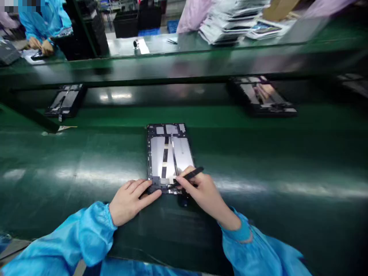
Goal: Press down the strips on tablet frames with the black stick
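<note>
Starting at the far left, at about 10 o'clock from your work, a co-worker's hands [41, 46] rest at the far side of the line, and a spare dark tablet frame [65, 100] sits nearer on the shelf-like ledge of the table [71, 172], which is covered in a glossy green mat. Your left hand [133, 201], in a blue sleeve [86, 234], lies at about 7 o'clock from the open tablet frame [153, 157]. Its fingers [151, 193] are extended and loosely spread, gripping nothing, with the tips lying on the frame's near edge. The frame sits directly ahead of you, its long axis running roughly 12 to 6 with a slight tilt, its silver panels crossed by a black and tan strip. Your right hand [201, 193] comes in from about 5 o'clock, and its fingers [184, 180] are closed in a pinch around a black pen-shaped tool [189, 175], whose tip points at about 9 o'clock into the frame's lower end. That makes your right hand the nearer to the work. Further right, at about 2 o'clock, lies a second dark tablet frame [260, 96], and a stack of printed sheets [232, 23] sits beyond it.
</note>
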Tool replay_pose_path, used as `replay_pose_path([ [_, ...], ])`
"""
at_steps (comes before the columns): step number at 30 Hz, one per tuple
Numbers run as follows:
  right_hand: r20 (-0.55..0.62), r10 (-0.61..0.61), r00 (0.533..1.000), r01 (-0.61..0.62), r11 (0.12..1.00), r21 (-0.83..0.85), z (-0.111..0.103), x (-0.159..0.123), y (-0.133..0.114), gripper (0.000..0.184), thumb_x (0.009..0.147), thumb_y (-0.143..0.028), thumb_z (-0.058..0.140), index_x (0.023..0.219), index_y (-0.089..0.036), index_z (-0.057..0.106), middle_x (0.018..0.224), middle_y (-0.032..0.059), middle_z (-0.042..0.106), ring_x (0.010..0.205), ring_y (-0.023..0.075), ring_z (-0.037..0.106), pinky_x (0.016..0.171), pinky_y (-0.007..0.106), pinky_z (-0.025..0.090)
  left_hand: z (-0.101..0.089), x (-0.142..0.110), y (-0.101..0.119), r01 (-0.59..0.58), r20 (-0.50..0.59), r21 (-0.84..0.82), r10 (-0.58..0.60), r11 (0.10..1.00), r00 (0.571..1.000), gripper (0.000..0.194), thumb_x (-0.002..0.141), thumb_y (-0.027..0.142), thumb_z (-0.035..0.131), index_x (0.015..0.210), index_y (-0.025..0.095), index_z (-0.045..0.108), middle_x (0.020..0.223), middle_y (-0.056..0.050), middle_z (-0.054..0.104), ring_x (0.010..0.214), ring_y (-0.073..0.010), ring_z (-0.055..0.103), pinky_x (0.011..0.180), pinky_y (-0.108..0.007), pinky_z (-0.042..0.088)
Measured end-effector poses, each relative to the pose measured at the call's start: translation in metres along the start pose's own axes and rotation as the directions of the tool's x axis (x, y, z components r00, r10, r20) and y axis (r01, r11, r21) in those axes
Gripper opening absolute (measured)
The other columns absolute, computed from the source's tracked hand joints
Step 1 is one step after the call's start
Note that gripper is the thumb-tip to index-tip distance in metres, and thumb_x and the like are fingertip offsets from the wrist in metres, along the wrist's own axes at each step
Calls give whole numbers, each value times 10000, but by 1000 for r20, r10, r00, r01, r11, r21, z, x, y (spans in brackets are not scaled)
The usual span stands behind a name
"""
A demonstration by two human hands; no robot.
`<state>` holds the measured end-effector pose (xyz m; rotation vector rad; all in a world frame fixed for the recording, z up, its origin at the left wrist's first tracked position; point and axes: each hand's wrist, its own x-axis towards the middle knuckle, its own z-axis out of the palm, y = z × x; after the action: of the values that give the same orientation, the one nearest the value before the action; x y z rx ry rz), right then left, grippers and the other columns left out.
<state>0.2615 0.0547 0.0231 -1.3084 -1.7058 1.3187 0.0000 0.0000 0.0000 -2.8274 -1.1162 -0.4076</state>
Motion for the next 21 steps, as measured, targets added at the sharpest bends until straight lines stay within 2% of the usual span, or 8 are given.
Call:
replay_pose_path([
  [8,4,-14,1000,14,1000,2,0,-2,-3,243,943,-400,566,807,-199,580,699,15,638,619,194,632,554,271,441,-9,2,5,19,41,29,-20,999,999,439,994,127,374,1405,250,463,1316,-123,514,1151,-259,518,873,-365,496],
  [17,3,-29,1000,29,1000,-5,-3,-1,3,245,946,-399,578,819,-190,593,735,26,649,658,201,660,561,264,477,-5,6,14,63,139,82,-74,995,988,492,978,128,396,1450,267,403,1343,-146,479,1153,-278,515,875,-384,489],
  [21,-9,-63,998,63,998,-16,-3,0,4,245,951,-384,582,803,-189,589,727,18,630,620,183,648,550,256,485,-8,17,21,96,174,101,-112,990,978,525,956,113,425,1443,308,405,1303,-137,500,1122,-279,533,849,-390,494],
])
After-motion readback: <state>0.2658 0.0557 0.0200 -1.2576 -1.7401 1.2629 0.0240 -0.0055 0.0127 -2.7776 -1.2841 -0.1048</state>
